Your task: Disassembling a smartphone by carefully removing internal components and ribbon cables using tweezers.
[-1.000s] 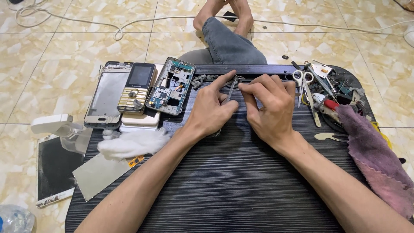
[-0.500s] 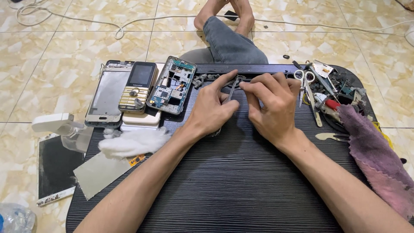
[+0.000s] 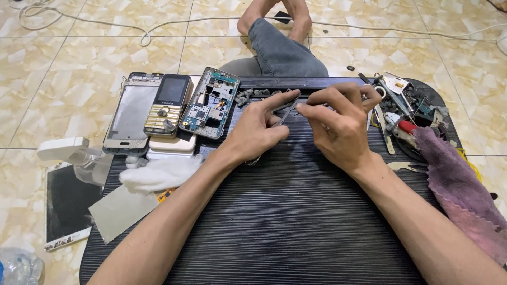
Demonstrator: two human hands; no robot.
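Worktop [image 3: 274,227]: black and ribbed, nearest me.
Left hand [image 3: 259,132]: I see it pinching slim tweezers [image 3: 285,112] mid-worktop.
Right hand [image 3: 338,129]: fingertips pinched at the tweezers' tip; what they hold, I cannot tell.
Circuit board [image 3: 210,103]: left of the tweezers.
Scissors [image 3: 381,113]: right of them.

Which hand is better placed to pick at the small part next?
Left, probably: the left hand holds the tweezers, tips at the right hand fingertips, which seem to pinch something tiny.
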